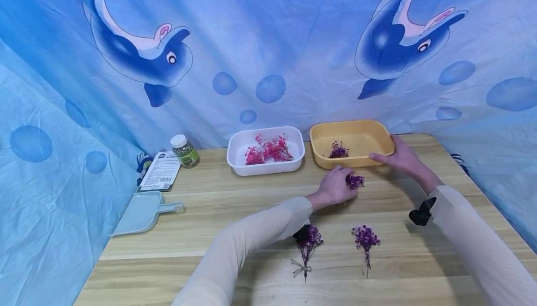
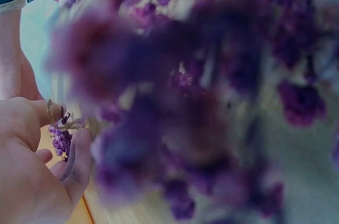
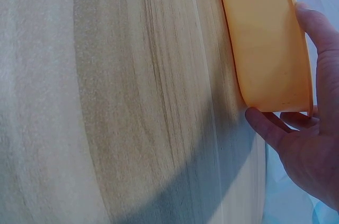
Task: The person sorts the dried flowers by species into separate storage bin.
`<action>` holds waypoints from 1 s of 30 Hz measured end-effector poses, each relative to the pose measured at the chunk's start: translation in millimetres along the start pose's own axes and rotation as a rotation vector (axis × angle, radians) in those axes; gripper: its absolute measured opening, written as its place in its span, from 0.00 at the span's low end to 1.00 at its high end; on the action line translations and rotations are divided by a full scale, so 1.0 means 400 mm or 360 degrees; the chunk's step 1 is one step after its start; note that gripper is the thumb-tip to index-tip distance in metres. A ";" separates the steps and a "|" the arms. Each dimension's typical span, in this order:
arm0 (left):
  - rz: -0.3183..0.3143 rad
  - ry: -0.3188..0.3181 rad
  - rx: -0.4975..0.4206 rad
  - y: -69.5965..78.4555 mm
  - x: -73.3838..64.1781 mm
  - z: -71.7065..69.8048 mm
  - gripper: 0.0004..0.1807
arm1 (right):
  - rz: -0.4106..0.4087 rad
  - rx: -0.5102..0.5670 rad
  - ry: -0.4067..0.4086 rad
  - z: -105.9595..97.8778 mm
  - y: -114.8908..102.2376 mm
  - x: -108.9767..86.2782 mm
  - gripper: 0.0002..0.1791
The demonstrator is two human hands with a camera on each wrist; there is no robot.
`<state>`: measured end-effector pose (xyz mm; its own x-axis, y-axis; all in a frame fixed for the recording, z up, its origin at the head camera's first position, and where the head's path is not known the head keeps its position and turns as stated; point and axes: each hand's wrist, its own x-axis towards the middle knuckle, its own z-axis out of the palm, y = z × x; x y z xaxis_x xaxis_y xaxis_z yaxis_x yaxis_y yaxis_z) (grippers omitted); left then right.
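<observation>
My left hand [image 1: 335, 187] pinches a small bunch of purple dried flowers [image 1: 355, 181] in front of the yellow basin. Twine [image 2: 66, 124] shows at its fingers in the left wrist view. With the thumb near the front rim and the fingers round the end, my right hand [image 1: 402, 159] grips the right end of the yellow basin [image 1: 369, 161]. Another purple bunch [image 1: 339, 149] lies inside that basin. Nearer on the table are a twine-tied purple bunch [image 1: 309, 245], partly behind the left wrist camera, and a second purple bunch [image 1: 366, 240].
A white basin [image 1: 264, 168] with pink dried flowers [image 1: 272, 149] stands left of the yellow one. Farther left are a white-lidded jar [image 1: 186, 154], a printed packet [image 1: 161, 170] and a pale blue dustpan [image 1: 140, 212]. A dolphin-print curtain [image 1: 268, 40] hangs behind the wooden table [image 1: 201, 231].
</observation>
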<state>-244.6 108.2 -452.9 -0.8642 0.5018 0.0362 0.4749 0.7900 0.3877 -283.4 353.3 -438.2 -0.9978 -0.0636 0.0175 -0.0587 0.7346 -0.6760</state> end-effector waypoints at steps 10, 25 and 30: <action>0.0003 -0.0010 -0.0097 -0.005 0.008 -0.001 0.30 | -0.0014 0.0019 0.0020 0.001 -0.002 -0.006 0.64; 0.0019 0.0018 -0.0253 -0.028 0.007 0.000 0.26 | 0.0010 0.0020 0.0010 0.006 0.003 -0.004 0.65; 0.0025 0.0006 -0.0244 -0.031 0.006 -0.004 0.25 | -0.0001 0.0033 0.0014 0.006 0.001 -0.005 0.65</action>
<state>-252.8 99.2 -456.3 -0.8576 0.5123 0.0466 0.4578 0.7189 0.5230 -281.2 352.1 -440.2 -0.9980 -0.0577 0.0243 -0.0585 0.7203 -0.6912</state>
